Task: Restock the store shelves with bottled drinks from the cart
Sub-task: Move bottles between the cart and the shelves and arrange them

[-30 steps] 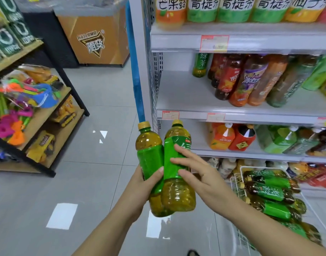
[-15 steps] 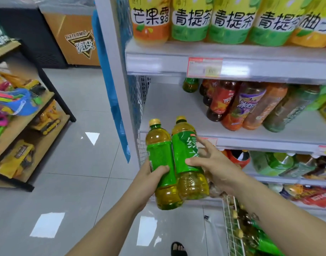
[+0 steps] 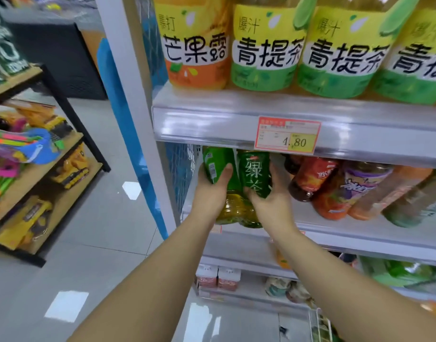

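Head view: two bottles go in together. The left grip [image 3: 210,191] wraps the left green tea bottle [image 3: 218,164], with the thumb laid across its label. The right grip [image 3: 271,198] cups the right green tea bottle [image 3: 254,174] from its outer side, fingers curled behind it. The bottles touch each other between the grips. Both tilt, and their tops lean away and are hidden under the upper shelf edge [image 3: 212,119]. Their yellow bases hang just below the grips, over the front lip of the shelf [image 3: 360,239]. Cannot tell whether the bases touch it yet.

Step in hand, as judged: seating the pair in the gap at the shelf's end.

- The gap looks tight. The mesh side panel [image 3: 180,174] stands just outside the left grip, and a red tea bottle [image 3: 308,178] leans just outside the right grip.
- Bring the bases down onto the shelf first, then stand the bottles upright. The caps are probably near the shelf above and could catch.
- Push straight back and keep the two pressed together, so neither one twists out.
- Watch the knuckles of the right grip: the leaning red bottle could tip its neighbours if nudged.
- Let go only once both bases sit flat, left grip first, since the panel backs that side.
- Turn the labels to face front.

The wire cart [image 3: 320,324] shows only a corner, well below the right grip.
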Action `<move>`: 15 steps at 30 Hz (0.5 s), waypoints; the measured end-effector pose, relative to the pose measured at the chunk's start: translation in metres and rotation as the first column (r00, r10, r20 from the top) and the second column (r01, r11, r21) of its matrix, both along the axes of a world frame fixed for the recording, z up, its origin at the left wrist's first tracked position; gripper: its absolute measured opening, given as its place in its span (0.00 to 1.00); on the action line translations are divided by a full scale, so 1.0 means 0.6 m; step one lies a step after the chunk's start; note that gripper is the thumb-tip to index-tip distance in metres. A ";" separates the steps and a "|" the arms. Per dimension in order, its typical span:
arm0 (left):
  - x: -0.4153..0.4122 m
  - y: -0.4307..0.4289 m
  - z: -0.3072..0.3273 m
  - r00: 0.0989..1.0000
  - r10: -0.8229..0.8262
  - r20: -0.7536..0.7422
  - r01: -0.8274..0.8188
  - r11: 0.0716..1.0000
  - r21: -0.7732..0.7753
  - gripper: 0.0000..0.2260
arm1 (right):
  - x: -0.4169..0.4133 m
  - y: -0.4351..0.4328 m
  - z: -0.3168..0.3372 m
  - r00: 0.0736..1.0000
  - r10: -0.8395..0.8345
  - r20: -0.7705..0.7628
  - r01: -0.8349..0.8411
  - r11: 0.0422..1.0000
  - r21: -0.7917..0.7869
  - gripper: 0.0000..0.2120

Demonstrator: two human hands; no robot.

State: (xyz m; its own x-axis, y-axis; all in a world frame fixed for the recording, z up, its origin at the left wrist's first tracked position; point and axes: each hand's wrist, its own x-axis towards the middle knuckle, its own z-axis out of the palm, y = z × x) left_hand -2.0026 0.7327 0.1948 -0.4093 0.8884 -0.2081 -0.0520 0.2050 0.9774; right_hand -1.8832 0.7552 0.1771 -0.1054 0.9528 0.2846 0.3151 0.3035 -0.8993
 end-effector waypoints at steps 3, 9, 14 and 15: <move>-0.010 0.011 0.006 0.998 0.021 0.061 -0.023 0.999 0.047 0.17 | -0.005 0.014 0.003 0.999 -0.021 -0.029 0.022 0.999 0.030 0.32; -0.007 0.001 -0.032 0.995 -0.011 -0.100 0.026 0.988 0.151 0.33 | 0.004 0.026 -0.024 0.994 -0.018 -0.105 0.016 1.000 -0.016 0.34; -0.002 0.009 -0.045 0.992 0.048 -0.114 -0.022 0.976 0.219 0.36 | 0.032 0.025 -0.050 0.993 -0.046 -0.108 0.042 0.998 -0.045 0.36; -0.005 0.017 -0.043 0.989 0.065 -0.131 -0.032 0.970 0.242 0.36 | 0.035 0.024 -0.048 0.996 -0.040 -0.080 0.038 0.999 -0.030 0.36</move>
State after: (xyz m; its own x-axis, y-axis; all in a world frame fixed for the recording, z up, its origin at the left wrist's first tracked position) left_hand -2.0053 0.7429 0.1688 -0.4629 0.8838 0.0687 0.0815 -0.0348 0.9961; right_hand -1.8623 0.7698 0.1483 -0.0456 0.9637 0.2630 0.2522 0.2658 -0.9304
